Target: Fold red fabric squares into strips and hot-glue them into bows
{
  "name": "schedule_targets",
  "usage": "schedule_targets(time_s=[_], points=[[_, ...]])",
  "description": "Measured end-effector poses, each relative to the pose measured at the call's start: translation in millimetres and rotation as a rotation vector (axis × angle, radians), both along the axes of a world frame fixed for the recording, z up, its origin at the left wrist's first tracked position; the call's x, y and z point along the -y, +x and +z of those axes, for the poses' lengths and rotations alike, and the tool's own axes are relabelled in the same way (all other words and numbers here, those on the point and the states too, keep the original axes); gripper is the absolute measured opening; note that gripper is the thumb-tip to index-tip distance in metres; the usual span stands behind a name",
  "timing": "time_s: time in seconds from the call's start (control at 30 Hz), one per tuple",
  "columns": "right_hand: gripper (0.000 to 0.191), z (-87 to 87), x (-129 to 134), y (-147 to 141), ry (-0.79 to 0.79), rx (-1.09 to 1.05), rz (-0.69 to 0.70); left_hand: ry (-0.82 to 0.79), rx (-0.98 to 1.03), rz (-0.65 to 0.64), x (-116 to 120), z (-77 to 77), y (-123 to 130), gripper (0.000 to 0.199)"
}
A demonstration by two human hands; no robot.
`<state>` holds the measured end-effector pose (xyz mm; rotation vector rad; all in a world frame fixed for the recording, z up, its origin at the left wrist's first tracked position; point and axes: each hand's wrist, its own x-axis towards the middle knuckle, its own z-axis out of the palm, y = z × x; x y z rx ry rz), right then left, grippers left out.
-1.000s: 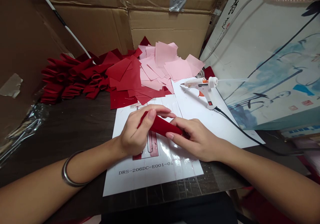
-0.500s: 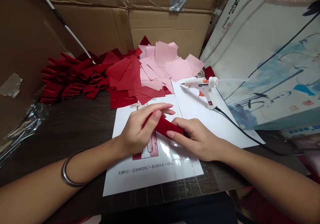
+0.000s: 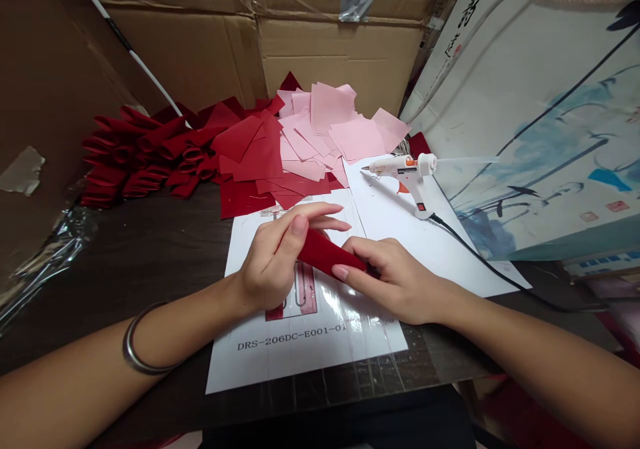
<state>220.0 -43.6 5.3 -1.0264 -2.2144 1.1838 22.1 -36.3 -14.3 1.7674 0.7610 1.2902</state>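
1. Right hand (image 3: 395, 279): closed, thumb and fingers pinching one end of a rolled red velvet strip (image 3: 327, 255).
2. Left hand (image 3: 273, 259): partly open, fingers extended, against the strip's other end; whether it grips cannot be told. A metal bangle (image 3: 143, 349) circles the wrist.
3. Strip: held by both hands over the middle of a laminated template sheet (image 3: 310, 362).
4. Step in hand: the strip is being shaped between the hands, as judged from the pinch. The end at the left hand is the one not firmly pinched.
5. Surroundings: a hot glue gun (image 3: 405, 172) lies beyond the sheet to the right, in neither hand. Pink fabric squares (image 3: 330, 112) are heaped beyond the sheet, and rolled red fabric pieces (image 3: 127, 159) lie farther left, on the dark bench (image 3: 150, 262).
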Motion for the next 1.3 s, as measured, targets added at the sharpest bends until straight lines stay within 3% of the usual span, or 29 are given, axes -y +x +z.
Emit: schedule_targets(time_s=[0.13, 0.3, 0.43, 0.7, 0.83, 1.1, 1.3], points=[[0.030, 0.5, 0.5, 0.3, -0.032, -0.032, -0.062, -0.044, 0.008, 0.051, -1.9, -2.2, -0.8, 0.043], [0.031, 1.4, 0.9, 0.4, -0.052, -0.099, -0.153, -0.142, 0.085, 0.162, -3.7, 0.9, 2.3, 0.019], [0.031, 1.0, 0.5, 0.1, -0.064, -0.108, -0.213, -0.140, 0.123, 0.213, -5.8, 3.7, 4.0, 0.016], [0.030, -3.8, -0.8, 1.1, -0.076, -0.175, -0.291, -0.110, 0.017, 0.124, -3.8, 5.0, -1.9, 0.021], [0.030, -4.8, -1.3, 0.5, -0.093, -0.235, -0.309, -0.099, -0.044, 0.110, -1.9, 6.7, -1.4, 0.034], [0.030, -2.6, 0.4, 0.0, -0.140, -0.250, -0.271, -0.165, 0.112, 0.227, -7.4, 3.1, 2.0, 0.035], [0.030, -4.5, 0.1, 0.0, -0.146, -0.275, -0.282, -0.247, 0.136, 0.155, -8.2, 6.0, 1.5, 0.031]])
